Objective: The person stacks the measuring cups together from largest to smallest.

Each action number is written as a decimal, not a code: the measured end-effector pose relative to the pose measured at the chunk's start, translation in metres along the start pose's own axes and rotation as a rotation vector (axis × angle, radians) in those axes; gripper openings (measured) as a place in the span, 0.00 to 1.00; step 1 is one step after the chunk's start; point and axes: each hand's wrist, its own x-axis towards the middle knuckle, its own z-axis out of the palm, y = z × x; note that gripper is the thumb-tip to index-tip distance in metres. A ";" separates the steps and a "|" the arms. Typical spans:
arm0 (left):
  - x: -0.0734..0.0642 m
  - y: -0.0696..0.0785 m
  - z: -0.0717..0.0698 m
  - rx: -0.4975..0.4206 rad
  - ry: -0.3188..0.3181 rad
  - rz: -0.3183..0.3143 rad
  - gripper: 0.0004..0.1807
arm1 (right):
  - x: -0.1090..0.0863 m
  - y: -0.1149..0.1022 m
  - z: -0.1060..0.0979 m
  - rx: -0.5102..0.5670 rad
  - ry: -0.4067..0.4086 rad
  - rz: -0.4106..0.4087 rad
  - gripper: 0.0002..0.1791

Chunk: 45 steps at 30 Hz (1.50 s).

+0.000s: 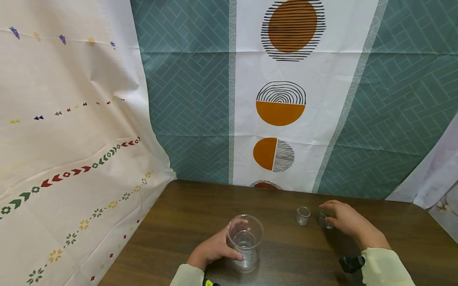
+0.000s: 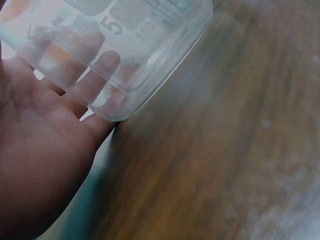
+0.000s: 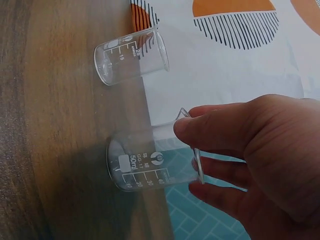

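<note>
My left hand point(image 1: 219, 247) is wrapped round the side of a large clear glass beaker point(image 1: 255, 258), thumb in front and fingers behind. A smaller round glass outline shows inside it. In the left wrist view, printed marks stand on the large beaker's wall and the fingers show through the glass. My right hand point(image 1: 345, 218) reaches down over a small glass beaker marked 50 ml point(image 3: 150, 165), pinching its rim between thumb point(image 3: 187, 129) and fingertips. The 50 ml beaker is upright, its base at the tabletop. Just left of it stands an even smaller beaker point(image 1: 303, 216), marked 25.
The brown wooden table point(image 1: 193, 214) reaches back to a green and white patterned cloth point(image 1: 193, 111) hanging behind it. A cream cloth with printed motifs point(image 1: 71, 159) hangs along the left side. Pale fabric point(image 1: 434, 171) hangs at the far right.
</note>
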 end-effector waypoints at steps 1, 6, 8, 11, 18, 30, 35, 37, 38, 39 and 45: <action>0.000 0.000 0.000 -0.001 -0.001 0.000 0.50 | 0.000 0.000 0.000 -0.002 0.002 -0.002 0.22; 0.000 -0.001 0.000 -0.011 -0.007 -0.003 0.50 | -0.002 -0.002 0.000 -0.003 0.015 -0.007 0.22; 0.000 -0.001 0.000 -0.009 -0.005 -0.008 0.49 | -0.003 -0.002 0.000 -0.004 0.018 -0.006 0.22; 0.000 0.000 0.000 -0.001 -0.002 -0.015 0.49 | -0.004 -0.003 0.000 -0.006 0.018 -0.003 0.21; -0.001 0.002 0.001 0.001 -0.003 -0.010 0.48 | -0.005 -0.002 -0.001 -0.007 0.014 -0.005 0.22; -0.001 0.002 0.000 0.005 -0.001 -0.020 0.49 | -0.007 -0.007 -0.003 -0.018 0.010 0.000 0.22; -0.001 0.001 0.000 0.008 -0.005 -0.029 0.49 | -0.009 -0.010 -0.005 -0.020 0.012 -0.003 0.21; -0.001 0.000 -0.001 0.005 -0.004 -0.023 0.48 | -0.008 -0.010 -0.006 -0.022 0.015 -0.009 0.21; -0.001 0.000 -0.001 0.004 -0.003 -0.021 0.48 | -0.008 -0.010 -0.007 -0.024 0.017 -0.013 0.22; -0.001 0.001 -0.001 0.003 -0.002 -0.020 0.48 | -0.008 -0.011 -0.007 -0.027 0.018 -0.017 0.22; -0.001 0.001 0.000 0.002 -0.001 -0.013 0.48 | -0.009 -0.016 -0.012 -0.031 0.019 -0.019 0.21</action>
